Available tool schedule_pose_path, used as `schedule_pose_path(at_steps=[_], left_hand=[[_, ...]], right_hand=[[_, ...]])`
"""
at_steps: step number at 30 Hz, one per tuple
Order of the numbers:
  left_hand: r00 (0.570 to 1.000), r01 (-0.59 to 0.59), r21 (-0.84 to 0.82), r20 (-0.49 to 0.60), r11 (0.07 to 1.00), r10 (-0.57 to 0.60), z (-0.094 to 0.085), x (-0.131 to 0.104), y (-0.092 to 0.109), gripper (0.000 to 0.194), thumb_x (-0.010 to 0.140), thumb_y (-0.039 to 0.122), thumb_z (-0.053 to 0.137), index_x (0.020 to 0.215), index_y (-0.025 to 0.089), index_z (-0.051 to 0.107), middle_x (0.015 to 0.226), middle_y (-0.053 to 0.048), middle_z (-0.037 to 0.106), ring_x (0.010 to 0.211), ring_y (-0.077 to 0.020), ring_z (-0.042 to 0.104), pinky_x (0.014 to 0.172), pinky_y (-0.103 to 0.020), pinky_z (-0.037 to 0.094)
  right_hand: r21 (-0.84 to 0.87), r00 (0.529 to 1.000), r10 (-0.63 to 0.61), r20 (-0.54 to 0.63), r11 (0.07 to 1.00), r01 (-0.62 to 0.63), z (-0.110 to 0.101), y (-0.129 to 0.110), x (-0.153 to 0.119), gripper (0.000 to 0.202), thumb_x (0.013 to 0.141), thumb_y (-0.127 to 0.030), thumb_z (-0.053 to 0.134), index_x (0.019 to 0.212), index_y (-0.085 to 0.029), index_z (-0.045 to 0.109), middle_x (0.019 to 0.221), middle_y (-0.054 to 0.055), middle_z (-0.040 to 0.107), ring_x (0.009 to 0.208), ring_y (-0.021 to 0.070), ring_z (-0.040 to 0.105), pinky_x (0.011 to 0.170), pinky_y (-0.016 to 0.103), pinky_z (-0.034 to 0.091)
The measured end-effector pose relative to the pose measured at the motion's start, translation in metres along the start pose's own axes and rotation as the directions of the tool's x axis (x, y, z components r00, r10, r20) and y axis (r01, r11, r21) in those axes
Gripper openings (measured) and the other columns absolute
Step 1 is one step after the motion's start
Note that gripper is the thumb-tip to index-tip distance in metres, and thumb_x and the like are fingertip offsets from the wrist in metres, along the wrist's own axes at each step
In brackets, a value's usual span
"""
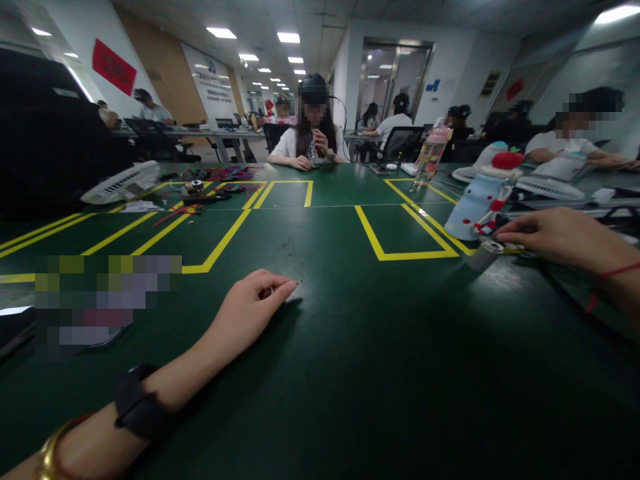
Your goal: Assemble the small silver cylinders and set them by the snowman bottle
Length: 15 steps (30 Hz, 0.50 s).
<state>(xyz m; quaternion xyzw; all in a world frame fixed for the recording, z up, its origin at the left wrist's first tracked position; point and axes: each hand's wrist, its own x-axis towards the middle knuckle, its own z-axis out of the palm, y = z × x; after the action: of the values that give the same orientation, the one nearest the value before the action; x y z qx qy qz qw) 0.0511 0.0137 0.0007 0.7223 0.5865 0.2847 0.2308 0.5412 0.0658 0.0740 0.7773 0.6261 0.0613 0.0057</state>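
Presently, one green table (400,373) occupying an office (210,87), left hand (257,300) pinching, right hand (560,237) pinching near one can (483,257), any load unclear.

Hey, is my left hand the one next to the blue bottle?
No, your right hand is beside the blue bottle; your left hand is well apart from it.

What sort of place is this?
Probably an open-plan office or workshop: people sit at desks in the background, and the green table in front has yellow lines and what look like tangled coloured wires.
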Motion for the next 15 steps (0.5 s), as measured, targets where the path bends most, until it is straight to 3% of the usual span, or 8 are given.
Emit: schedule_pose_path(at_steps=[9,15], left_hand=[[1.000,-0.011,0.009,0.000,1.000,0.011,-0.0006,0.0000,0.0010,0.035,0.087,0.050,0.050,0.090,0.023,0.072,0.090,-0.004,0.066,0.080,-0.0215,0.061,0.070,-0.033,0.045],[1.000,-0.012,0.014,0.000,1.000,0.012,-0.0008,-0.0002,0.0010,0.035,0.087,0.050,0.050,0.091,0.023,0.072,0.091,-0.004,0.067,0.080,-0.0212,0.061,0.068,-0.032,0.044]], right_hand=[[0.058,0.997,-0.057,0.054,0.997,0.054,-0.0008,-0.0061,-0.0016,0.033,0.078,-0.042,0.062,0.100,-0.021,0.074,0.098,0.008,0.070,0.087,0.0201,0.060,0.075,0.030,0.040],[0.046,1.000,0.023,0.009,0.999,-0.023,-0.0032,-0.0089,-0.0044,0.055,0.074,-0.064,0.057,0.093,-0.016,0.074,0.089,0.015,0.068,0.076,0.0208,0.058,0.067,0.032,0.038]])
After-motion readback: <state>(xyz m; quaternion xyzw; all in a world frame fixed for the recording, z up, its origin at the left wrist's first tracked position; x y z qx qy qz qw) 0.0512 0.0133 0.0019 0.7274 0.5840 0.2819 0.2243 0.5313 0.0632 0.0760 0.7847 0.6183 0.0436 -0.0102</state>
